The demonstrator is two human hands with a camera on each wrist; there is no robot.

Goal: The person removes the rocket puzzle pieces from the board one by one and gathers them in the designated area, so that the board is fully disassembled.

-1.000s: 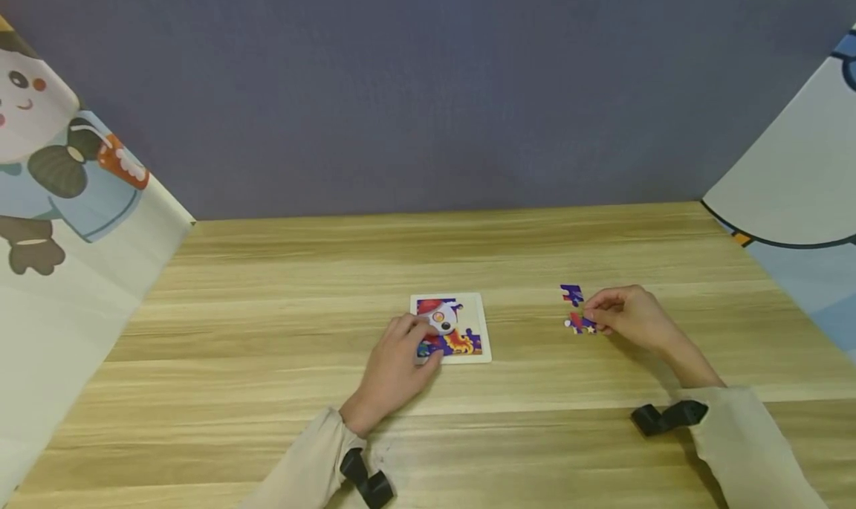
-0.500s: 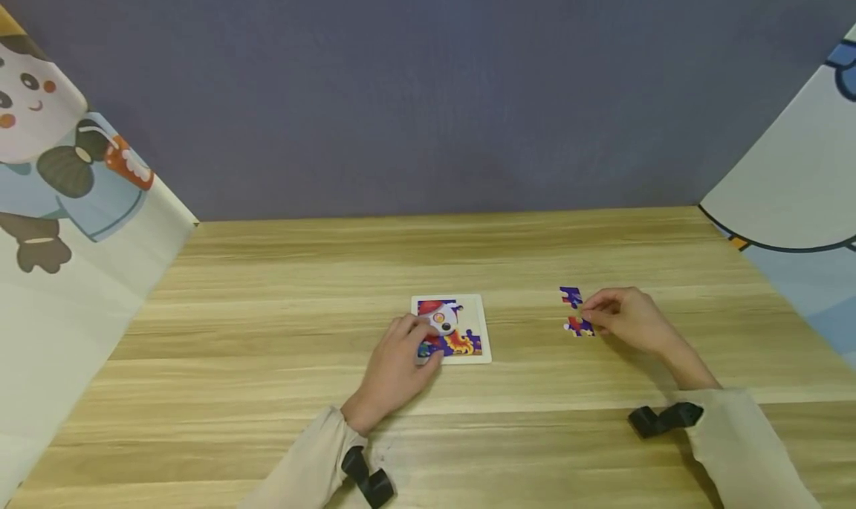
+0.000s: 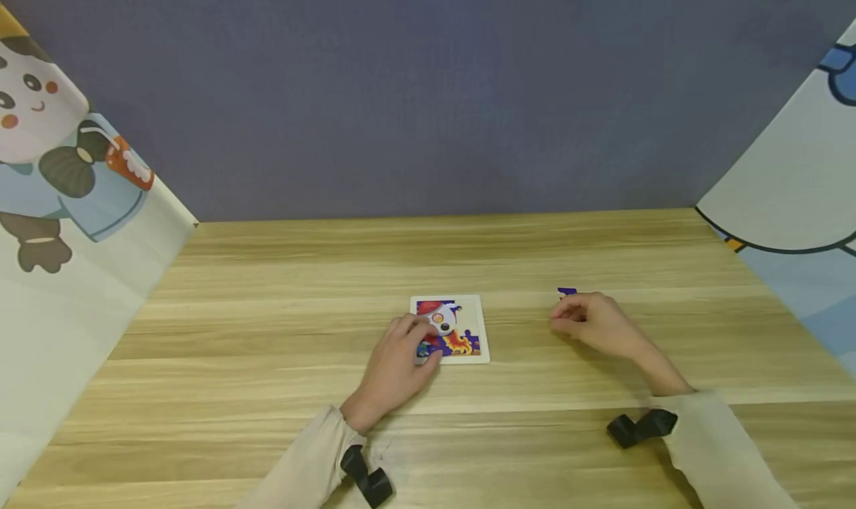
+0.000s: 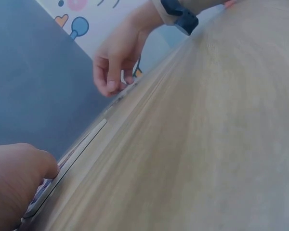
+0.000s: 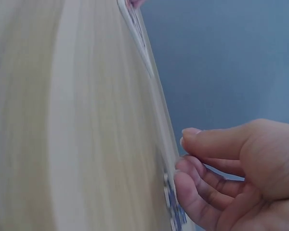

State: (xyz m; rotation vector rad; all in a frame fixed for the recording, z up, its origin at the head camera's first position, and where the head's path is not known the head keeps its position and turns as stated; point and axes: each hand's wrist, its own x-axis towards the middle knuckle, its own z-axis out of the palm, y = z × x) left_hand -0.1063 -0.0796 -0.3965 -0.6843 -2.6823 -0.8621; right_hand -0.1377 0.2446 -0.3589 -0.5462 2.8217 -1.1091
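A small jigsaw puzzle board (image 3: 475,316) with a white frame lies on the table, partly filled with a purple, red and white picture. My left hand (image 3: 396,368) rests on its left part, with the fingers on the picture and the thumb at the near edge. To the right, my right hand (image 3: 598,327) is over loose puzzle pieces (image 3: 567,292), its thumb and fingertips close together. From the head it hides most of these pieces. The right wrist view shows pieces (image 5: 172,204) lying beneath the fingers. Whether anything is between the fingertips is hidden.
The wooden table (image 3: 267,293) runs back to a dark grey-blue panel (image 3: 428,93). Cartoon-printed panels (image 3: 73,152) stand at both sides. Each sleeve carries a black wrist device (image 3: 642,427).
My right hand has moved left, over the loose pieces, and now covers most of them. My left hand stays on the puzzle board.
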